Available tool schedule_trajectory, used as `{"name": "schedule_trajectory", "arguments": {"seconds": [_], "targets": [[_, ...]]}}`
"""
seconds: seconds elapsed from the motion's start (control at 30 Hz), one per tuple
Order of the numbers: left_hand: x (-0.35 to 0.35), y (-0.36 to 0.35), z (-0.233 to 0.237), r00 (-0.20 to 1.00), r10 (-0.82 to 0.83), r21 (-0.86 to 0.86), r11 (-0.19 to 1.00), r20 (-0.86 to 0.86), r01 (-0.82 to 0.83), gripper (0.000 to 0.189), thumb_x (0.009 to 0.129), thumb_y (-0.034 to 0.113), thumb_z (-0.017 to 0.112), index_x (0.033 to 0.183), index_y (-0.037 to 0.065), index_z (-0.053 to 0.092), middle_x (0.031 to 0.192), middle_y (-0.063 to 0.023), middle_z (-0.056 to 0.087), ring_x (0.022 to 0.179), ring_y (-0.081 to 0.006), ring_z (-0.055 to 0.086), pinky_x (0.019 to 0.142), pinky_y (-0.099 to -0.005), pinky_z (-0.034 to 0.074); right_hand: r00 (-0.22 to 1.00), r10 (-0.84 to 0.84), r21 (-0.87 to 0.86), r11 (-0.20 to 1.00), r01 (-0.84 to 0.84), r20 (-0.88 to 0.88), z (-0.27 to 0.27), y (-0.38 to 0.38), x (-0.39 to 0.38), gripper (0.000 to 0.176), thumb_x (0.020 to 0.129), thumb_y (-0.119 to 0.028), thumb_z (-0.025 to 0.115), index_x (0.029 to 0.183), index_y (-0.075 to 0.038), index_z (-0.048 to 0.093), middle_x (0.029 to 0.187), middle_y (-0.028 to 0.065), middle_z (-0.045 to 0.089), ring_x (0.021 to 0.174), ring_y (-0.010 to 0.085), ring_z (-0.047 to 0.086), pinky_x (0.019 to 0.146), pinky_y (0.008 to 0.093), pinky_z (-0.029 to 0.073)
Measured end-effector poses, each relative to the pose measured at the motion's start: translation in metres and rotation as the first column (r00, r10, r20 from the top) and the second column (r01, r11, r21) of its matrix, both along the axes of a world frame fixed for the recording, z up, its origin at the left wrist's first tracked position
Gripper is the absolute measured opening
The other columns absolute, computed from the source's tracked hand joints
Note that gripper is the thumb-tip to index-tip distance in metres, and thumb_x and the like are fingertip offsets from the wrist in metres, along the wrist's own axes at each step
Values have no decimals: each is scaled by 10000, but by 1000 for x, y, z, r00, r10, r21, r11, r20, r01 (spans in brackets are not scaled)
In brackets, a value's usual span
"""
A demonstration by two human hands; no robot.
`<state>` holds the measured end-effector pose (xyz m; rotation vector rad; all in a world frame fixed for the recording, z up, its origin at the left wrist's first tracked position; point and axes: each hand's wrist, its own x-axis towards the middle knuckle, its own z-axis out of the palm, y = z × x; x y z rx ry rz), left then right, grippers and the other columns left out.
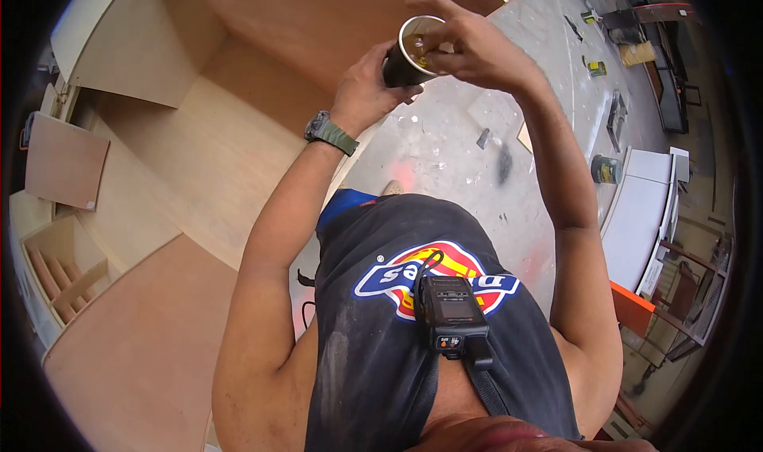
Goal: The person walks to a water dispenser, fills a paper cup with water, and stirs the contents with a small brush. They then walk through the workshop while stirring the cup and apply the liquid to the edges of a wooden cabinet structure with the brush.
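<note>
A dark cup with a white rim [395, 72] is held near the top centre by my left hand [367, 88], whose fingers wrap round its side. Amber-coloured liquid shows inside the cup. My right hand [474, 48] is over the cup's mouth, its fingers bent down into the opening and one finger raised behind. Whether those fingertips pinch anything inside is too small to tell. A watch with a green strap [335, 136] is on my left wrist. A black device [455, 313] hangs on my chest.
A large wooden cabinet [171, 162] fills the left side, with loose panels [151, 349] at its lower end. The grey floor [461, 166] has paint marks. At the right are a jar [606, 169], a white panel [636, 221], an orange piece [632, 309] and metal racks.
</note>
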<state>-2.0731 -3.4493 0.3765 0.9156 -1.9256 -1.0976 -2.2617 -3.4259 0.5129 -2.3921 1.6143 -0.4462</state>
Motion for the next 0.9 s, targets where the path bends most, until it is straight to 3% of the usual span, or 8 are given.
{"name": "schedule_trajectory", "arguments": {"seconds": [0.13, 0.27, 0.4, 0.5, 0.63, 0.73, 0.83, 0.9], "targets": [[-2, -1, -3, 1000, -5, -6, 1000, 8, 5, 803, 696, 312, 941, 1366, 74, 568, 1224, -175, 706, 1125, -353, 695, 952, -436, 564, 957, -213, -112, 975, 194, -195, 10, -8, -6, 129, 842, -99, 688, 885, -14, 775, 1342, 142, 644, 943, 332, 720, 822, 449, 583], [-1, -2, -3, 1000, -8, 2, 1000, -3, 8, 803, 688, 311, 944, 1359, 73, 571, 1228, -178, 705, 1130, -356, 692, 957, -438, 563, 961, -98, -127, 990, 67, -258, 1, 0, -8, 158, 838, -70, 691, 962, -12, 770, 1376, 152, 612, 1025, 338, 697, 836, 421, 580], [-2, -2, -3, 1000, -10, 4, 1000, -4, 10, 796, 681, 292, 944, 1350, 71, 574, 1220, -176, 707, 1121, -359, 693, 952, -440, 566, 1000, 18, 39, 999, -19, 13, 0, 1, -5, 185, 839, -70, 695, 990, -4, 779, 1455, 125, 566, 1047, 332, 709, 890, 413, 583], [-2, -1, -2, 1000, -12, 8, 1000, 6, 12, 797, 685, 289, 942, 1356, 71, 572, 1222, -171, 706, 1122, -358, 693, 958, -437, 564, 965, -208, -75, 977, 198, -162, 10, -4, -4, 179, 832, -152, 738, 969, -53, 797, 1379, 131, 620, 963, 330, 723, 863, 441, 581], [-1, -1, -3, 1000, -7, -17, 1000, 7, 7, 795, 687, 289, 941, 1355, 73, 570, 1214, -175, 707, 1117, -358, 694, 951, -439, 566, 975, -53, -203, 979, 9, -215, -5, 0, -9, 170, 820, -139, 736, 959, -57, 790, 1251, 142, 651, 879, 329, 724, 805, 441, 583], [-1, -1, -1, 1000, -11, -10, 1000, -4, 11, 796, 688, 295, 941, 1356, 75, 568, 1211, -175, 708, 1116, -360, 694, 950, -440, 566, 999, 33, -35, 999, -33, 0, -6, 2, -4, 200, 822, -129, 732, 999, -65, 800, 1285, 148, 643, 892, 326, 728, 820, 437, 590], [-2, -2, -3, 1000, -18, 14, 1000, 0, 18, 797, 691, 301, 939, 1359, 76, 567, 1209, -176, 709, 1119, -360, 693, 950, -440, 566, 969, -165, -1, 986, 168, -182, 5, -6, -5, 219, 833, -132, 730, 1029, -68, 804, 1389, 153, 607, 920, 314, 735, 861, 430, 586], [-2, -2, -5, 1000, -18, 15, 1000, -8, 18, 799, 692, 307, 939, 1360, 76, 567, 1211, -175, 710, 1120, -360, 693, 949, -441, 566, 988, -80, -134, 989, 62, -134, 18, -2, 3, 83, 780, -61, 688, 769, 20, 702, 1346, 266, 597, 877, 396, 707, 789, 465, 584]]}}
